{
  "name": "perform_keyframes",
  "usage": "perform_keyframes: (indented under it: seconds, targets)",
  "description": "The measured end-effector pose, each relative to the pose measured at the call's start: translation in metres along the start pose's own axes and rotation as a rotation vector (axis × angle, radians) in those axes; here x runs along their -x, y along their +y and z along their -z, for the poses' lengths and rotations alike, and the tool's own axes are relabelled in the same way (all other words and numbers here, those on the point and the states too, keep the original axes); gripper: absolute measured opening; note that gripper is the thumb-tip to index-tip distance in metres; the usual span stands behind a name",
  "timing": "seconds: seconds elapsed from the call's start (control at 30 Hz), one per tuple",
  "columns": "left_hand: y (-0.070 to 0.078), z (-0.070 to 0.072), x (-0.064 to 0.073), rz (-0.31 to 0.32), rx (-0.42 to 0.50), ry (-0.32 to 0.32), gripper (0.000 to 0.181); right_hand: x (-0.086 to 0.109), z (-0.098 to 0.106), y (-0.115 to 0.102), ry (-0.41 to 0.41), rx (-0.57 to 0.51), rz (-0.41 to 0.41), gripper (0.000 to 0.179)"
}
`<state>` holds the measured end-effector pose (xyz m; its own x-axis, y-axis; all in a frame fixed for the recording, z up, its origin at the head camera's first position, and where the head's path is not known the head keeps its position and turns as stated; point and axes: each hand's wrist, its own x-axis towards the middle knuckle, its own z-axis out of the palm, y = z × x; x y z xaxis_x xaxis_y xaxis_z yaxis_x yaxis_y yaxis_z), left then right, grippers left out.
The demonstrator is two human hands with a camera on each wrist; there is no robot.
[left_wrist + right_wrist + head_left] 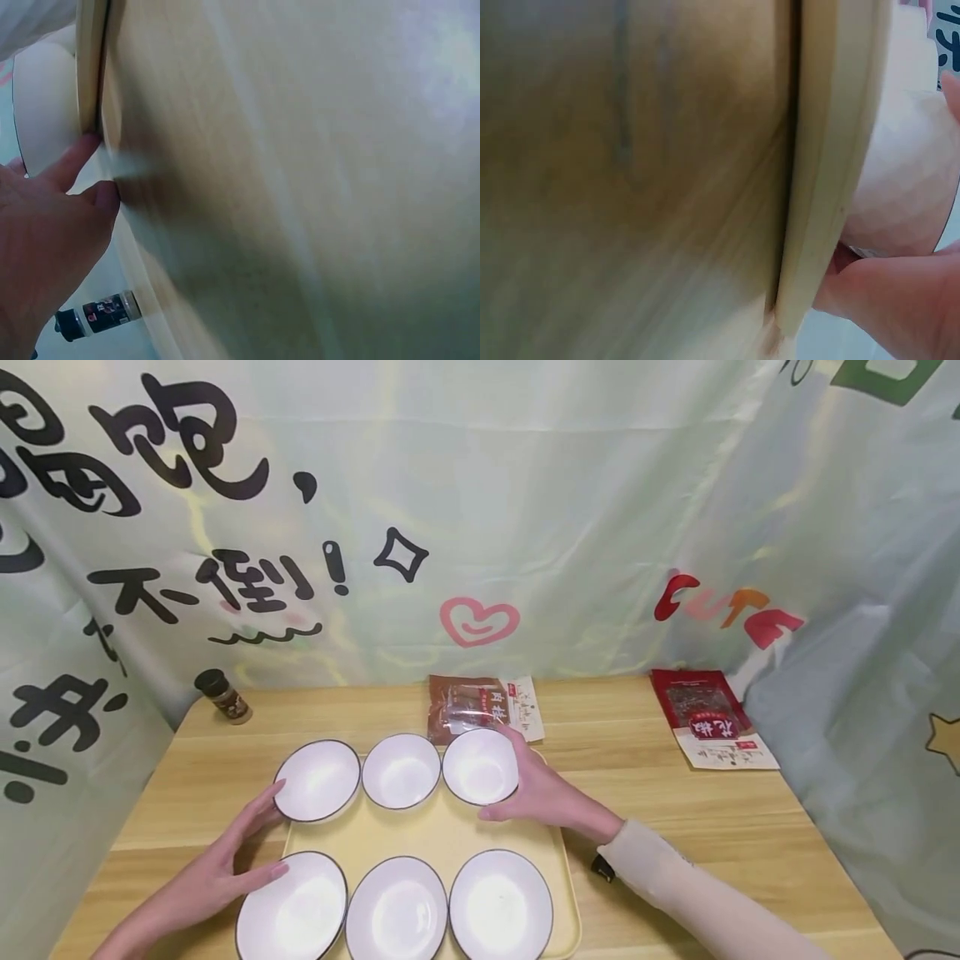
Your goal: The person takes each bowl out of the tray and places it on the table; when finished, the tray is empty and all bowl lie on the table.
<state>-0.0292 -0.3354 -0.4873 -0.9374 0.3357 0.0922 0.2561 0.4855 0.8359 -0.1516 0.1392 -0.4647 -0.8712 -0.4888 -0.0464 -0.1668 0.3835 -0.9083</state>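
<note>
Six white bowls with dark rims stand in two rows of three on a pale yellow tray [390, 837]. My right hand [538, 787] holds the back-right bowl [480, 767], fingers at its far side and thumb at its near side. In the right wrist view that bowl [904, 176] shows past the tray's edge [836, 150]. My left hand [213, 881] is at the tray's left side. Its fingertips touch the back-left bowl [318, 780], and its thumb overlaps the front-left bowl [294, 906]. In the left wrist view, a fingertip meets the tray's edge [88, 67].
A spice jar [223, 697] with a black cap stands at the back left. Behind the tray lies a brown packet [468, 706]; a red packet [708, 718] is at the back right. A printed cloth [585, 527] hangs around the wooden table [645, 810]. A small black object [602, 867] sits near my right sleeve.
</note>
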Motion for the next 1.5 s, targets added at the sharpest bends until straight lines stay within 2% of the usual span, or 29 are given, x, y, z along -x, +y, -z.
perform_keyframes:
  seconds: [0.2, 0.33, 0.53, 0.73, 1.0, 1.5]
  targets:
    - [0.002, 0.0, -0.002, 0.004, -0.004, 0.01, 0.102, -0.002, 0.002, -0.001, 0.013, -0.002, -0.035, 0.132]
    - [0.002, -0.001, -0.001, 0.007, -0.002, 0.02, 0.102, -0.004, 0.004, -0.001, -0.016, 0.012, -0.034, 0.133]
    - [0.001, -0.006, 0.0, -0.049, 0.009, 0.043, 0.103, -0.006, 0.006, -0.001, -0.061, 0.0, 0.002, 0.133]
    - [0.0, -0.01, 0.0, -0.079, 0.028, 0.055, 0.101, -0.004, 0.003, 0.003, -0.024, 0.025, 0.005, 0.13]
    - [0.002, -0.01, 0.0, -0.073, 0.024, 0.065, 0.101, 0.0, 0.003, -0.002, 0.012, 0.07, -0.001, 0.13]
    - [0.001, -0.01, 0.002, -0.014, -0.01, 0.071, 0.101, 0.013, 0.017, -0.008, 0.103, 0.054, 0.023, 0.128]
